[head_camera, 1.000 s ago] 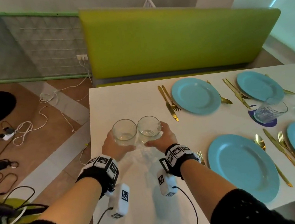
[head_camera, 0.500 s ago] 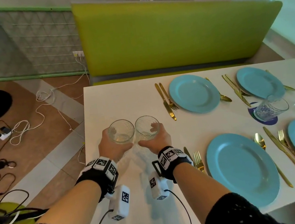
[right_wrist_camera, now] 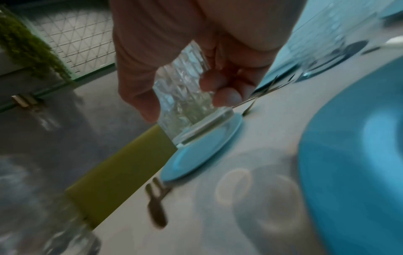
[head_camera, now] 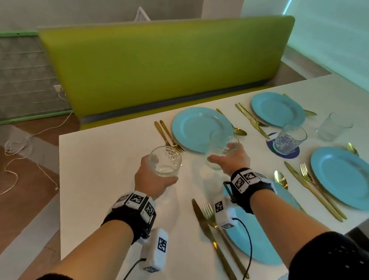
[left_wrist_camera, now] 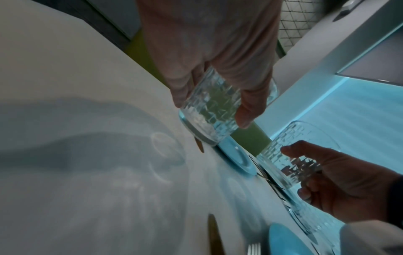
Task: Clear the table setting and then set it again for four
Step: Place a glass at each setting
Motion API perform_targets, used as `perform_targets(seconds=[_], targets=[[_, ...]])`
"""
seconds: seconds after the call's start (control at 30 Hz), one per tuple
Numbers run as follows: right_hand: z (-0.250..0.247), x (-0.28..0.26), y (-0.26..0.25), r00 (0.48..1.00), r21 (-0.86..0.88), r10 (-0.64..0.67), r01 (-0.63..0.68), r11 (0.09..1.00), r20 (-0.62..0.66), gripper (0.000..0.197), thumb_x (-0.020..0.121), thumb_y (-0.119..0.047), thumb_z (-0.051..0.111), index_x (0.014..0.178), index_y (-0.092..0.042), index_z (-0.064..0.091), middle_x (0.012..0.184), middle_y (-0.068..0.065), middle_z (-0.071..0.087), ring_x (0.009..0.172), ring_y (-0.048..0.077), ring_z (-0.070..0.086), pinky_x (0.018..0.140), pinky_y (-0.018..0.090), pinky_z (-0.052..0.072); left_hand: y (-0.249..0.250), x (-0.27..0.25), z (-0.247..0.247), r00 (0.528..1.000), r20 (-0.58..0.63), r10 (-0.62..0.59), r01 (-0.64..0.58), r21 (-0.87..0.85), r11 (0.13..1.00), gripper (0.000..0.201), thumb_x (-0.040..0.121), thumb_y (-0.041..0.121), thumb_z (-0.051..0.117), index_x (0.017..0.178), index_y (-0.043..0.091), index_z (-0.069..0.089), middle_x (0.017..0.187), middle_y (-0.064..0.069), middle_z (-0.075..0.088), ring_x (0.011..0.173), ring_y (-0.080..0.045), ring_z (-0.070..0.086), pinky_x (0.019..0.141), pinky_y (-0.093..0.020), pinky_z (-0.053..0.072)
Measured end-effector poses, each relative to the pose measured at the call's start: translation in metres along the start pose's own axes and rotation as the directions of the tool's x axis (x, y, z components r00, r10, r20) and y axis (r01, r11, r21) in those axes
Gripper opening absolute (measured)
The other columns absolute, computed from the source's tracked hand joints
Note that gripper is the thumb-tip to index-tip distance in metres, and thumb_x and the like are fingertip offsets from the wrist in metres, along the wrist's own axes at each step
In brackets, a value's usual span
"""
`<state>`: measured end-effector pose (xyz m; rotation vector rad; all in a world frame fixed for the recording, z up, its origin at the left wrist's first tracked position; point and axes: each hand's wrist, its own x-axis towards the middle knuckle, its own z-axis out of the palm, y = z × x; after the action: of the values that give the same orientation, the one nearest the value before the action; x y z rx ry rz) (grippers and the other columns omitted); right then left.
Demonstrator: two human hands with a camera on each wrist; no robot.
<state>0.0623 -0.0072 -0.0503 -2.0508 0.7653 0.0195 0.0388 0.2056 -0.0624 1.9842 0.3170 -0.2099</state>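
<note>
My left hand (head_camera: 151,180) grips a clear cut-pattern glass (head_camera: 165,162) above the white table (head_camera: 101,165), left of the far-left blue plate (head_camera: 200,128). My right hand (head_camera: 229,159) grips a second such glass (head_camera: 221,147) in the air at that plate's near edge. The left wrist view has the left glass (left_wrist_camera: 210,110) between thumb and fingers with its base off the table, and the right hand's glass (left_wrist_camera: 290,155) beside it. In the right wrist view the fingers wrap the glass (right_wrist_camera: 185,96) over the plate's rim. Several blue plates with gold cutlery are laid out.
A third glass (head_camera: 289,139) stands on a dark blue coaster (head_camera: 285,153), and a fourth glass (head_camera: 332,127) to its right. A gold knife (head_camera: 213,240) and fork (head_camera: 220,229) lie by the near-left plate (head_camera: 264,242). A green bench (head_camera: 168,63) runs behind the table. Cables lie on the floor at left.
Both hands have carried their glasses from the table's left end rightward toward the plates. The glasses, side by side before, have spread apart, with the right one now at the far-left plate.
</note>
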Motion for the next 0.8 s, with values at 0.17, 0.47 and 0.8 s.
perform_targets(seconds=[0.17, 0.47, 0.8], targets=[[-0.038, 0.039, 0.02, 0.982, 0.036, 0.135, -0.131, 0.991, -0.132, 0.075, 0.053, -0.034, 0.086, 0.115, -0.017, 0.049, 0.111, 0.011, 0.062, 0.099, 0.031, 0.065, 0.087, 0.044, 0.055, 0.02, 0.006, 0.037, 0.997, 0.075, 0.034, -0.038, 0.049, 0.998, 0.085, 0.06, 0.02, 0.086, 0.133, 0.017, 0.041, 0.13, -0.004, 0.057, 0.119, -0.024, 0.053, 0.088, -0.021, 0.037], [-0.062, 0.073, 0.046, 0.962, 0.022, 0.217, -0.216, 0.976, -0.167, 0.087, 0.054, -0.033, 0.086, 0.128, -0.014, 0.044, 0.123, 0.014, 0.057, 0.107, 0.033, 0.061, 0.091, 0.045, 0.052, 0.034, 0.012, 0.081, 0.992, 0.125, 0.016, -0.022, 0.048, 0.999, 0.084, 0.061, 0.017, 0.086, 0.133, 0.017, 0.041, 0.132, -0.004, 0.056, 0.12, -0.023, 0.053, 0.089, -0.02, 0.038], [-0.067, 0.086, 0.06, 0.949, 0.07, 0.249, -0.24, 0.968, -0.194, 0.096, 0.053, -0.032, 0.088, 0.134, -0.013, 0.039, 0.125, 0.015, 0.055, 0.107, 0.034, 0.062, 0.089, 0.046, 0.054, 0.038, 0.013, 0.104, 0.99, 0.139, -0.014, 0.006, 0.057, 0.998, 0.083, 0.062, 0.018, 0.085, 0.133, 0.017, 0.041, 0.131, -0.005, 0.056, 0.119, -0.023, 0.053, 0.087, -0.021, 0.038]])
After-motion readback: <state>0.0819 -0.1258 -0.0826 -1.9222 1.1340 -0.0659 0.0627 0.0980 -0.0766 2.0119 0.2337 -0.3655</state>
